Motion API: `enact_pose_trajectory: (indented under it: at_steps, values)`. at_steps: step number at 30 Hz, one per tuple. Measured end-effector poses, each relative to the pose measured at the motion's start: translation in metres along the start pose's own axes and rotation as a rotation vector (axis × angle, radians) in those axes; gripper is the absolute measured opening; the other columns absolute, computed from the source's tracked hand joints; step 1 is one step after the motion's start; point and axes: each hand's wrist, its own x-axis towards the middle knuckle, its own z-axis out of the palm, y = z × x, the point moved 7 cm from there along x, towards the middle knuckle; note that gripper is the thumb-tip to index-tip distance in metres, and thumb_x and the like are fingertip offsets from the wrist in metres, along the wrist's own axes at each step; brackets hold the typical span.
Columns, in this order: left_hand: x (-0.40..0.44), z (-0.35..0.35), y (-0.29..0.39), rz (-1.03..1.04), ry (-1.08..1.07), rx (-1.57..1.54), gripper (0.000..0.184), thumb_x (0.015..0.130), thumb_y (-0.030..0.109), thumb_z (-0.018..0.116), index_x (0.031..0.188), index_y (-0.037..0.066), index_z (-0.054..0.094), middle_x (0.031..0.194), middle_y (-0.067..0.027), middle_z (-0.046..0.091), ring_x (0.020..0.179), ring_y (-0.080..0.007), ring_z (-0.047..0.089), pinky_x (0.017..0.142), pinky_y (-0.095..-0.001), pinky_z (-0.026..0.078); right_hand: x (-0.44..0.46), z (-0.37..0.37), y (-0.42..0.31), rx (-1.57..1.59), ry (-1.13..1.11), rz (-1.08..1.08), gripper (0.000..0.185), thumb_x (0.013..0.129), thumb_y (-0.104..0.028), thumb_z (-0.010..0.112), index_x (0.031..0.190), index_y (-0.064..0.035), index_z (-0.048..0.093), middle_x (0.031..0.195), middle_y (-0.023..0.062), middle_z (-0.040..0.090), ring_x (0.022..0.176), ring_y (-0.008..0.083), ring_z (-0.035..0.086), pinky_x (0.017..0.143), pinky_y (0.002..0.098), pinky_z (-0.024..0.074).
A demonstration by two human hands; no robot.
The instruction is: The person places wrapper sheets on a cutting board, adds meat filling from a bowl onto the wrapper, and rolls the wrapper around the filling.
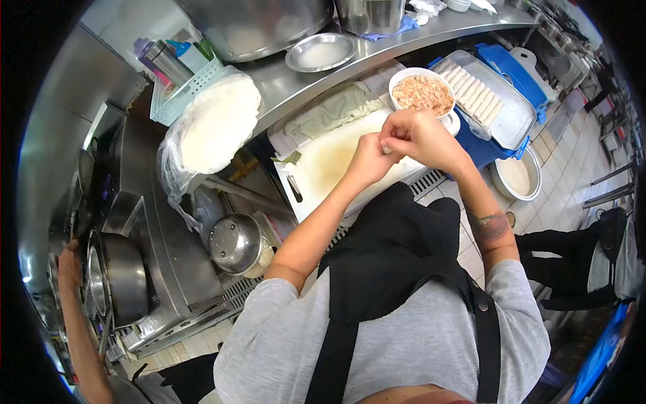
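My left hand (369, 160) and my right hand (418, 139) meet over the white cutting board (323, 153), fingers closed and pressed together. Whatever they pinch, if anything, is hidden by the fingers. Just beyond my right hand, a white bowl holds a shredded orange-pink filling (422, 92). To its right, a row of pale rolls (471, 93) lies on a metal tray (515, 111). A folded pale green cloth (330, 113) rests behind the board.
Round white wrappers (221, 121) in plastic lie at left, near a basket (192, 87). A metal dish (321, 52) stands on the steel shelf (276, 91). A pot of pale liquid (517, 176) sits on the floor. Another person's arm (84, 316) reaches toward pots at left; someone stands at right.
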Motion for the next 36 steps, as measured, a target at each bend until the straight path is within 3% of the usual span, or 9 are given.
enact_pose_trajectory:
  at_steps: [1,2,5,8,11,21,24,33,36]
  values:
    - [0.0,0.0,0.003,-0.002,0.012,0.015,0.009,0.086,0.007,0.065,0.085,-0.002,0.067,0.07,-0.003,0.066,0.067,-0.01,0.061,0.061,-0.0274,0.049,0.0,-0.001,0.002,0.003,-0.008,0.046,0.013,0.078,-0.009,0.074,0.088,-0.0008,0.071,0.07,0.0136,0.068,0.062,0.0231,0.068,0.06,0.0334,0.0537]
    - [0.001,0.0,-0.001,-0.038,0.022,0.012,0.018,0.083,0.009,0.072,0.097,-0.002,0.073,0.075,-0.0106,0.073,0.071,-0.0138,0.068,0.065,-0.0332,0.053,0.001,-0.005,0.001,-0.017,-0.006,0.08,0.011,0.077,-0.007,0.072,0.085,0.0007,0.071,0.072,0.0159,0.07,0.066,0.0245,0.07,0.063,0.0339,0.0547]
    - [0.004,0.004,0.001,-0.055,0.01,0.05,0.019,0.084,0.01,0.073,0.1,0.0,0.074,0.077,-0.0128,0.073,0.071,-0.0163,0.07,0.067,-0.0341,0.053,-0.002,-0.012,0.003,-0.088,-0.004,0.168,0.008,0.078,-0.003,0.072,0.085,0.0015,0.072,0.072,0.0105,0.071,0.068,0.014,0.07,0.064,0.029,0.0548]
    - [0.006,0.008,0.0,-0.042,0.039,0.076,0.021,0.084,0.011,0.074,0.103,0.003,0.074,0.081,-0.0161,0.073,0.074,-0.0213,0.072,0.069,-0.035,0.053,-0.01,-0.019,-0.01,-0.124,0.042,0.004,0.016,0.073,-0.005,0.072,0.088,0.0022,0.076,0.075,0.0206,0.071,0.069,0.0274,0.072,0.066,0.0365,0.056]
    - [0.004,0.016,0.008,0.064,0.017,0.107,0.015,0.087,0.011,0.072,0.099,0.001,0.073,0.078,-0.0024,0.072,0.071,-0.0065,0.063,0.064,-0.0289,0.051,-0.013,-0.019,-0.014,-0.222,0.014,0.032,0.017,0.071,-0.004,0.072,0.086,0.0019,0.077,0.073,0.0213,0.071,0.069,0.0282,0.073,0.067,0.0364,0.0563]
    - [0.001,0.022,0.017,0.032,-0.024,0.181,0.019,0.086,0.018,0.076,0.095,0.001,0.075,0.076,-0.0118,0.073,0.074,-0.0092,0.068,0.068,-0.0322,0.053,-0.005,-0.016,0.016,-0.232,-0.141,0.306,0.021,0.068,-0.019,0.079,0.077,0.0,0.076,0.068,0.0178,0.069,0.063,0.026,0.07,0.064,0.0346,0.0542]
    - [0.0,0.021,0.019,0.007,-0.04,0.166,0.019,0.086,0.017,0.076,0.096,0.001,0.075,0.079,-0.0112,0.074,0.076,-0.0092,0.068,0.069,-0.0316,0.053,-0.008,-0.017,0.01,-0.249,-0.116,0.191,0.014,0.071,-0.008,0.074,0.08,0.0024,0.074,0.068,0.0103,0.071,0.062,0.0146,0.067,0.061,0.0295,0.0529]
    - [0.003,0.03,0.023,0.019,-0.118,0.108,0.016,0.087,0.014,0.075,0.094,-0.001,0.075,0.083,-0.0061,0.076,0.078,-0.0085,0.067,0.071,-0.0294,0.053,-0.016,-0.025,0.011,-0.022,-0.126,0.265,0.012,0.073,-0.007,0.074,0.081,0.0014,0.071,0.069,0.0053,0.068,0.064,0.008,0.061,0.059,0.0257,0.0487]
    - [0.004,0.031,0.027,0.032,-0.145,0.163,0.015,0.087,0.013,0.075,0.093,-0.001,0.075,0.082,-0.0065,0.075,0.078,-0.0083,0.067,0.072,-0.0293,0.053,-0.015,-0.028,0.012,-0.072,-0.049,0.256,0.022,0.069,-0.013,0.078,0.082,0.0002,0.067,0.071,0.0101,0.068,0.065,0.0192,0.066,0.063,0.0327,0.0514]
